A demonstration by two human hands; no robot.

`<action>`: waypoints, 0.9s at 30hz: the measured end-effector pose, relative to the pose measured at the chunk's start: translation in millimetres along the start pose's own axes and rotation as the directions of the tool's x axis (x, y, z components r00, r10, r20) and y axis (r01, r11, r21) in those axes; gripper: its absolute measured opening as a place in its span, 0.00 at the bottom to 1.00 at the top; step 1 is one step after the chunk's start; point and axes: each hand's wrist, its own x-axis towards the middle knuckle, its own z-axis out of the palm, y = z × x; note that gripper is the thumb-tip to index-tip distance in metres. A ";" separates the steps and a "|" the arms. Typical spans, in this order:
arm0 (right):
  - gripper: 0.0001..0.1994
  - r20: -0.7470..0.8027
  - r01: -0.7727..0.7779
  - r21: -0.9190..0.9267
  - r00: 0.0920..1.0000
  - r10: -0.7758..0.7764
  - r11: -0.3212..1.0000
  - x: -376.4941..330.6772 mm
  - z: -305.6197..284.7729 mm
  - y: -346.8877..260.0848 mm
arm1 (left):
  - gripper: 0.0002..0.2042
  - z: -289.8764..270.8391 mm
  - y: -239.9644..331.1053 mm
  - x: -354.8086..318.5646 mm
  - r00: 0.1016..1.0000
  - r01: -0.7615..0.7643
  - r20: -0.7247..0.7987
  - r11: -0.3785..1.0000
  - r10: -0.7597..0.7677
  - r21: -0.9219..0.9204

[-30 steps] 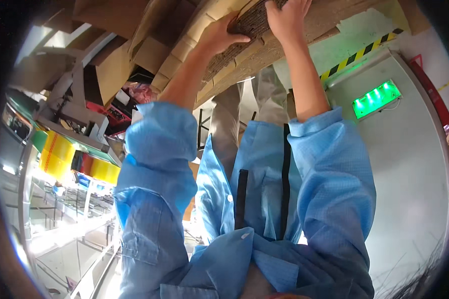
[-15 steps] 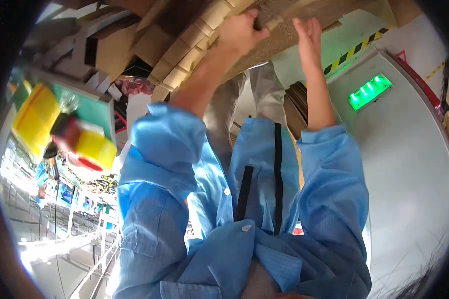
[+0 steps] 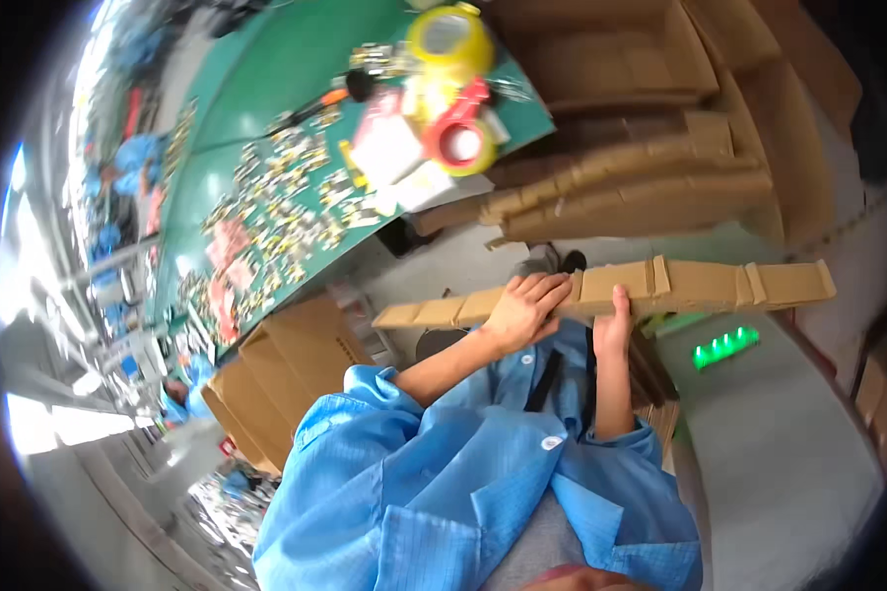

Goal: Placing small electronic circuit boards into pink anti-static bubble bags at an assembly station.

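Note:
A long, narrow piece of folded cardboard (image 3: pixel 700 284) with raised cross ribs lies crosswise in front of my body. My left hand (image 3: pixel 527 313) is closed over it near its middle, fingers bent across the upper side. Close by on the right, my right hand (image 3: pixel 613 325) grips the lower edge, thumb up against the front face. The right fingers are mostly hidden behind the cardboard. Beyond it, more ribbed cardboard pieces (image 3: pixel 641 202) rest by an open cardboard box (image 3: pixel 611 49).
At the upper left, a green table (image 3: pixel 266 69) bears many small parts, yellow tape rolls (image 3: pixel 448 37) and a red tape dispenser (image 3: pixel 458 138). A brown carton (image 3: pixel 286 369) stands at the left. On the right is a grey surface (image 3: pixel 779 443) with a lit green panel (image 3: pixel 726 347).
My hands have come from far out, over the cardboard, to near my body, with the ribbed cardboard piece now held across. The view has shifted, bringing the green table into fuller sight.

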 end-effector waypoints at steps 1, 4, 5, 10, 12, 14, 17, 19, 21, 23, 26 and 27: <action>0.30 -0.019 -0.091 0.009 0.996 0.091 0.996 -15.4 9.7 3.8 | 0.36 -14.3 5.1 -23.7 0.999 0.007 -0.032 0.999 -0.008 -0.053; 0.27 0.115 -0.126 -0.046 0.985 0.130 0.991 -53.2 33.4 16.2 | 0.40 -45.8 18.4 -96.2 0.957 0.291 0.018 0.954 -0.290 -0.078; 0.27 0.101 -0.199 -0.117 0.972 0.211 0.973 -71.5 57.2 14.7 | 0.44 -48.7 11.3 -129.5 0.930 0.367 0.036 0.928 -0.365 -0.066; 0.25 0.595 0.096 -0.512 0.756 0.272 0.854 -139.1 141.8 37.5 | 0.41 -59.1 3.9 -256.1 0.833 0.450 -0.217 0.852 -0.508 -0.266; 0.27 0.730 0.205 -0.613 0.516 0.447 0.763 -169.9 177.4 51.5 | 0.41 -50.5 5.9 -307.0 0.713 0.517 -0.258 0.738 -0.652 -0.434; 0.28 0.709 0.293 -0.705 0.302 0.637 0.646 -198.9 209.6 69.2 | 0.41 -23.2 4.7 -357.2 0.611 0.488 -0.324 0.666 -0.722 -0.564; 0.33 0.634 0.481 -0.695 0.057 0.771 0.535 -222.2 243.6 135.6 | 0.41 19.9 -0.7 -401.9 0.353 0.093 -0.372 0.428 -0.858 -0.899; 0.39 0.633 0.554 -0.621 -0.062 0.771 0.554 -241.1 279.7 179.2 | 0.41 9.9 2.6 -421.7 0.248 -0.090 -0.333 0.321 -0.910 -0.943; 0.46 0.641 0.618 -0.547 -0.125 0.757 0.565 -260.2 326.8 219.7 | 0.39 -15.5 -2.6 -448.6 0.132 0.057 -0.280 0.289 -0.951 -0.956; 0.52 0.559 0.598 -0.634 -0.083 0.825 0.490 -287.7 367.0 266.7 | 0.38 -14.2 -36.7 -483.3 0.015 0.094 -0.345 0.345 -0.938 -0.934; 0.59 0.562 0.467 -0.680 -0.163 0.811 0.566 -300.2 406.6 375.3 | 0.33 -46.6 -99.1 -537.1 -0.127 0.265 -0.450 0.407 -0.884 -0.874; 0.61 0.564 0.430 -0.701 -0.156 0.811 0.570 -309.3 411.1 396.6 | 0.32 -70.0 -122.9 -557.2 -0.145 0.265 -0.431 0.385 -0.891 -0.884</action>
